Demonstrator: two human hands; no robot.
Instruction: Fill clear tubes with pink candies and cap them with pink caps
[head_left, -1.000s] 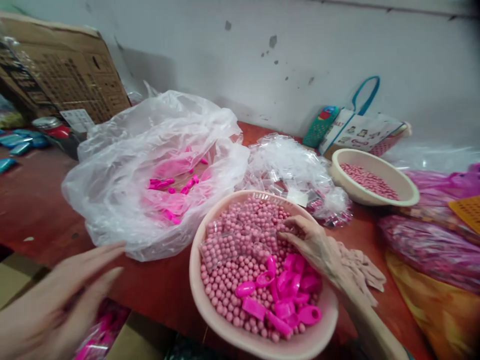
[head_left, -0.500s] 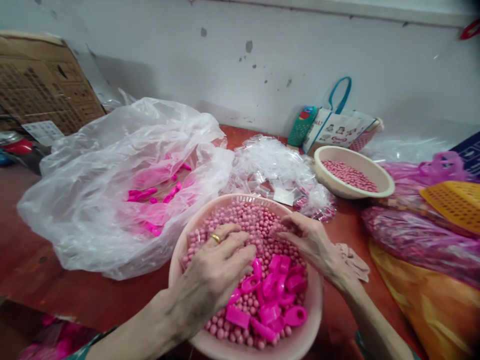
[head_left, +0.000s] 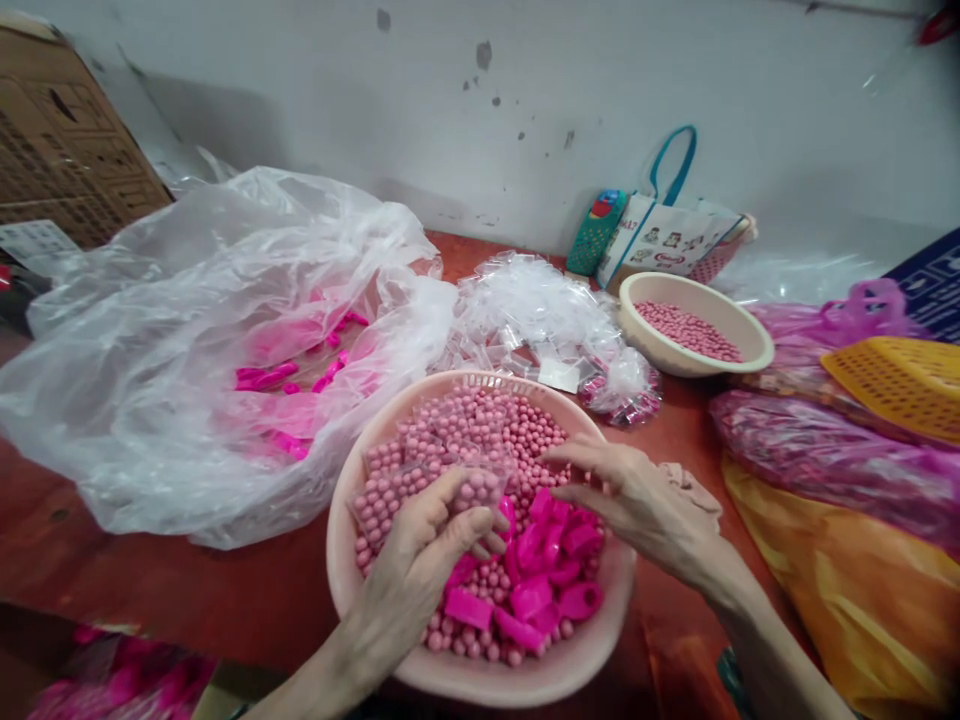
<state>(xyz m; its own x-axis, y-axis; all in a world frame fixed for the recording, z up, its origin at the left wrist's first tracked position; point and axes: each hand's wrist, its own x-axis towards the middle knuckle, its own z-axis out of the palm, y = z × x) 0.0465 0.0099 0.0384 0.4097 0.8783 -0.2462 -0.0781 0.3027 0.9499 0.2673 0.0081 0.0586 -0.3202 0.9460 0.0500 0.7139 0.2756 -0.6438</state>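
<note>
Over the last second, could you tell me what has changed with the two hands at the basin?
The left hand came in from off the table's left edge into the pink basin and now pinches a small clear bag of pink beads. The right hand stayed over the beads, and the bright pink plastic parts stayed put.

Glossy plastic basin [head_left: 352, 560], matt pink beads [head_left: 487, 420], crinkly, probably thin, plastic bag [head_left: 187, 300].

You get soft, even daylight with faint shadows. The clear plastic bag [head_left: 225, 350] glares white, edges bend and smear from the wide lens, and the centre stays fairly sharp.
</note>
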